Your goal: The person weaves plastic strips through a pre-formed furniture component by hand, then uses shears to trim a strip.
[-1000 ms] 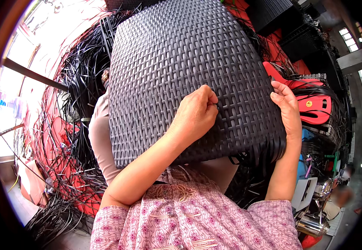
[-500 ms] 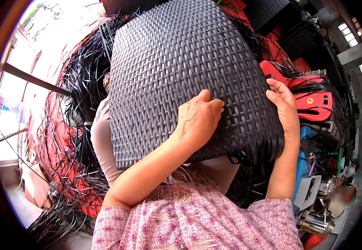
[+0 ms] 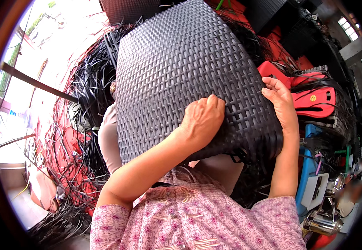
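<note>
A dark grey woven panel of flat plastic strips lies tilted across my lap, with loose strip ends at its near right corner. Over its near part, my left hand is closed in a fist, knuckles up. Its curled fingers hide whatever they grip. Along the panel's right edge, my right hand has its fingers loosely bent toward the weave. A gap shows between its thumb and forefinger, and I see nothing held there.
Tangled black strips lie left of the panel, over red sheeting. To the right are a red plastic seat-like piece, a blue container with a white frame, and a shiny metal vessel. Dark woven furniture stands behind.
My left hand has rolled so its knuckles face up, and sits slightly lower on the panel. The right hand has shifted a little left along the edge. The panel's left side appears farther right.
</note>
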`<action>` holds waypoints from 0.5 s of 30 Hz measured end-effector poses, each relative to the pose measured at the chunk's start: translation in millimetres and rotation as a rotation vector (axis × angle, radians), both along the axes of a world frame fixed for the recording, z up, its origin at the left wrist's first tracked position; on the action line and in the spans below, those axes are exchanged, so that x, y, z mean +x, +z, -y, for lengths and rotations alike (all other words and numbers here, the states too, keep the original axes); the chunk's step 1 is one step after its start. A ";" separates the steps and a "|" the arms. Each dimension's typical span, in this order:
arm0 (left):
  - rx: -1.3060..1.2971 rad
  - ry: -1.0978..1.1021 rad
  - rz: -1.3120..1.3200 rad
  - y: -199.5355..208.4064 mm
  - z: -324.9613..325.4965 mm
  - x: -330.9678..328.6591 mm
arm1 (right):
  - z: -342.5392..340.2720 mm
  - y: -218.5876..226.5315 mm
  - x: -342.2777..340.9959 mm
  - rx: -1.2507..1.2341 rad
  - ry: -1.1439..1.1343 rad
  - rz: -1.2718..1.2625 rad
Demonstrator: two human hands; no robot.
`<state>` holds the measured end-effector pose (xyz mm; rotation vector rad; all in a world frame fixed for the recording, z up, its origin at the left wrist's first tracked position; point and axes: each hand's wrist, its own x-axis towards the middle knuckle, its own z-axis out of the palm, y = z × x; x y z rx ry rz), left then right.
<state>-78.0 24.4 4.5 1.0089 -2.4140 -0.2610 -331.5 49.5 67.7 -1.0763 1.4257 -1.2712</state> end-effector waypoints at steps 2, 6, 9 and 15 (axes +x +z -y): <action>-0.006 0.004 0.017 1.2 -2.6 -1.1 | 0.3 -3.8 -2.9 -0.012 -0.016 -0.064; 0.023 -0.017 0.078 6.7 -3.2 0.6 | -2.3 -6.6 -2.2 -0.013 -0.001 0.048; 0.152 -0.012 0.042 11.3 -0.8 3.9 | -2.7 -6.1 -5.0 -0.054 0.003 -0.109; 0.261 -0.042 -0.106 19.0 8.8 11.4 | -1.4 -0.2 4.1 0.027 -0.052 0.205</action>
